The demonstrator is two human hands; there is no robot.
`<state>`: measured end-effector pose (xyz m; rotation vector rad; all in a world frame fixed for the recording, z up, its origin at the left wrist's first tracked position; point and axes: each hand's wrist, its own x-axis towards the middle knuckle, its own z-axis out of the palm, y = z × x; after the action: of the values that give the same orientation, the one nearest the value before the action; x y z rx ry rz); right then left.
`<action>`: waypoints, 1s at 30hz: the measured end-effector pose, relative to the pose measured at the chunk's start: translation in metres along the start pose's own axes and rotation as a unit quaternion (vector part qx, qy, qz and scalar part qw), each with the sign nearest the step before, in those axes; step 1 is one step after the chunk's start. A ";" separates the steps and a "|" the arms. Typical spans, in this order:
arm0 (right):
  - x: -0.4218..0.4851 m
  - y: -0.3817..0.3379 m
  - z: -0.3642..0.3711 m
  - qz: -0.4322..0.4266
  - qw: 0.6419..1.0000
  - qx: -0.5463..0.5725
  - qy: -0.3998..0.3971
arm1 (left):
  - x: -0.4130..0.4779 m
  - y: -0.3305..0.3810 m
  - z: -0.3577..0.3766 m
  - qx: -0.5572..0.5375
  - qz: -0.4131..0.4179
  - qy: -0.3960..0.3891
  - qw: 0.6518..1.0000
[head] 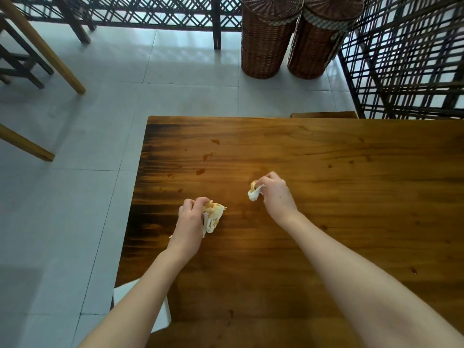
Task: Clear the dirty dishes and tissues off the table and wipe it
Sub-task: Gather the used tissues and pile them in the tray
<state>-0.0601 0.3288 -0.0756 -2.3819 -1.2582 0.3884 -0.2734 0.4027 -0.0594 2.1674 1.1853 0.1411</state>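
The fingers of the left hand [189, 222] curled around a stained tissue [212, 217] near the table's [351, 197] left edge. The right hand [275, 194] pinched another tissue [254, 192] toward the middle. Both seemed light, soft, easily torn; gripping the whole wad looked safest.

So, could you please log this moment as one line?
left hand: grips stained tissue | right hand: grips small tissue | table: brown spots
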 end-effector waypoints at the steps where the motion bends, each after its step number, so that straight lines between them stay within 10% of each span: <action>1: -0.005 0.001 -0.006 0.003 1.000 0.002 0.006 | -0.001 0.004 0.002 0.001 0.004 -0.002 1.000; 30: -0.359 0.267 -0.201 0.149 0.981 0.022 0.122 | -0.198 0.302 0.212 0.087 0.217 -0.114 0.966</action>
<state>0.0183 -0.1508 -0.0110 -2.4935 -0.7800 0.1983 -0.0917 0.0298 -0.0055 2.4931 0.6023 -0.0283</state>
